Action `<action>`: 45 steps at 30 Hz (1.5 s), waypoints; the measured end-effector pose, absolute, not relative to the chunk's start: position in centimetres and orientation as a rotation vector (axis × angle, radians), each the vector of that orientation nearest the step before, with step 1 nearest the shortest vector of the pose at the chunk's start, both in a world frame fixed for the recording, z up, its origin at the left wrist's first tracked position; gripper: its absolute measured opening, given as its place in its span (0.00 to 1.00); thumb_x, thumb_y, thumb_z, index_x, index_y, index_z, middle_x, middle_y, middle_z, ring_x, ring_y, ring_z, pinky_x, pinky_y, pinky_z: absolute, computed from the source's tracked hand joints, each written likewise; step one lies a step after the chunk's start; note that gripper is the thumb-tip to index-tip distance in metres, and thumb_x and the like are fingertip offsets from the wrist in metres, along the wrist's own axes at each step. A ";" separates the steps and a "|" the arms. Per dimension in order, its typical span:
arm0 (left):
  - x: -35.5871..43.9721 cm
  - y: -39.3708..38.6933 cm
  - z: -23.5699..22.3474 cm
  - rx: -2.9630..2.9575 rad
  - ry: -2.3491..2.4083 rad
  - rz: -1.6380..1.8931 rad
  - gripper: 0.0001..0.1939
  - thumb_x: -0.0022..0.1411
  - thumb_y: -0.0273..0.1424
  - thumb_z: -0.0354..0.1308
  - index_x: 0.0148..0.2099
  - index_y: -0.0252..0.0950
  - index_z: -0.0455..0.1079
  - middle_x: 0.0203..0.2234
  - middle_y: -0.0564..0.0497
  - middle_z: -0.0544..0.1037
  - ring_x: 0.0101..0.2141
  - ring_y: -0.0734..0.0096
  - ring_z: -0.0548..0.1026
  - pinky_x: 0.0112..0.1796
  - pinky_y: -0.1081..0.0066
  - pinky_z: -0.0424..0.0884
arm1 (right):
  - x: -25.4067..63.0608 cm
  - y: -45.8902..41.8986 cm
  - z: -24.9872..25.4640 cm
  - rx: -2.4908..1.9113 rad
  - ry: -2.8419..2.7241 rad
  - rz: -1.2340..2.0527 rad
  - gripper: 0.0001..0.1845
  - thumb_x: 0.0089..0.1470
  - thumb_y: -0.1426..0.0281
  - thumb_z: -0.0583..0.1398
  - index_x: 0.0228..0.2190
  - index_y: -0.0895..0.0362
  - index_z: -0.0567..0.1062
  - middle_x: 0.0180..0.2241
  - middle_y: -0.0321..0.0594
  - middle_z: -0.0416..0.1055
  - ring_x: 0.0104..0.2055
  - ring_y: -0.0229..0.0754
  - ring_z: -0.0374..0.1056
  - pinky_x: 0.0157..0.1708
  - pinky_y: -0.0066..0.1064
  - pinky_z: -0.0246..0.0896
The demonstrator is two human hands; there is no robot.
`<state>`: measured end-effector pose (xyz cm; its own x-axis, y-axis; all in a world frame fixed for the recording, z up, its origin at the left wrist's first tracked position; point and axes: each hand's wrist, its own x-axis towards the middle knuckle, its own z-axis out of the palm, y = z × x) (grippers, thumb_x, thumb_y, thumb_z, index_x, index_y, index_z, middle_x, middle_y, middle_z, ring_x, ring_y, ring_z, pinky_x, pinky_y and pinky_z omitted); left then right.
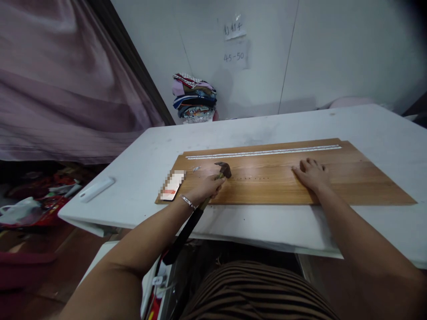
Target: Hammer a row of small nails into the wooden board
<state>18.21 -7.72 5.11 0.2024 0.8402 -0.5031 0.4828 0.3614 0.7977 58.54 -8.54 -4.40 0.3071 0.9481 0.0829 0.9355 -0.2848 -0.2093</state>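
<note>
My left hand [208, 186] is closed round the handle of a claw hammer [224, 170], close under its head. The dark-gripped end of the handle slants back toward me, past the table's front edge. Beneath lies a flat wooden board [267, 193], with a row of small dark dots running right from the hammer head; I cannot tell whether they are nails or holes. My right hand [312, 174] rests on the board's right half, fingers apart and slightly bent, holding nothing. A few small nails [196, 169] lie left of the hammer.
A phone [172, 186] lies on the board's left end. Along its far side runs a marked white strip [263, 153]. The white table [133, 164] carries a white elongated object [96, 190] at left. Folded cloths [195, 98] are stacked by the wall; a pinkish curtain [66, 75] hangs left.
</note>
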 end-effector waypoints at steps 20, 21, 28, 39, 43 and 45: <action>17.9 -7.8 5.0 1.295 1.396 0.395 0.15 0.75 0.38 0.57 0.35 0.40 0.60 0.20 0.60 0.64 0.16 0.80 0.58 0.19 0.75 0.54 | 58.7 -8.5 -4.6 -2.358 -1.749 0.047 0.28 0.68 0.49 0.47 0.43 0.54 0.77 0.58 0.57 0.73 0.63 0.62 0.64 0.61 0.57 0.58; 17.9 -7.7 4.9 1.296 1.393 0.399 0.14 0.75 0.37 0.56 0.35 0.40 0.60 0.20 0.60 0.64 0.16 0.80 0.58 0.19 0.75 0.54 | 58.7 -8.5 -4.6 -2.355 -1.754 0.045 0.28 0.68 0.50 0.47 0.44 0.55 0.77 0.58 0.57 0.73 0.63 0.62 0.64 0.61 0.57 0.57; 18.0 -7.8 4.9 1.256 1.431 0.398 0.16 0.75 0.37 0.56 0.34 0.40 0.59 0.20 0.59 0.63 0.16 0.80 0.58 0.20 0.74 0.54 | 58.7 -8.1 -4.1 -2.404 -1.758 0.137 0.29 0.69 0.50 0.47 0.49 0.58 0.77 0.62 0.60 0.70 0.66 0.63 0.63 0.63 0.60 0.56; 17.9 -7.7 4.7 1.283 1.456 0.379 0.16 0.75 0.38 0.56 0.33 0.40 0.60 0.19 0.59 0.62 0.16 0.79 0.59 0.20 0.73 0.53 | 53.5 -6.5 -4.7 -1.992 -2.037 0.173 0.25 0.71 0.60 0.46 0.57 0.53 0.75 0.66 0.55 0.70 0.69 0.57 0.62 0.64 0.57 0.57; 17.9 -7.7 4.8 1.294 1.458 0.382 0.16 0.76 0.37 0.55 0.33 0.40 0.58 0.19 0.59 0.62 0.16 0.80 0.58 0.19 0.74 0.53 | 53.2 -6.3 -5.3 -2.048 -2.083 0.164 0.27 0.73 0.60 0.45 0.61 0.56 0.74 0.70 0.57 0.66 0.72 0.56 0.59 0.67 0.57 0.53; 18.0 -7.8 5.0 1.285 1.442 0.382 0.16 0.75 0.38 0.56 0.34 0.40 0.59 0.19 0.60 0.62 0.16 0.80 0.58 0.19 0.75 0.53 | 53.3 -6.3 -5.6 -2.063 -2.089 0.139 0.28 0.73 0.60 0.45 0.62 0.56 0.73 0.71 0.57 0.64 0.73 0.55 0.58 0.67 0.57 0.52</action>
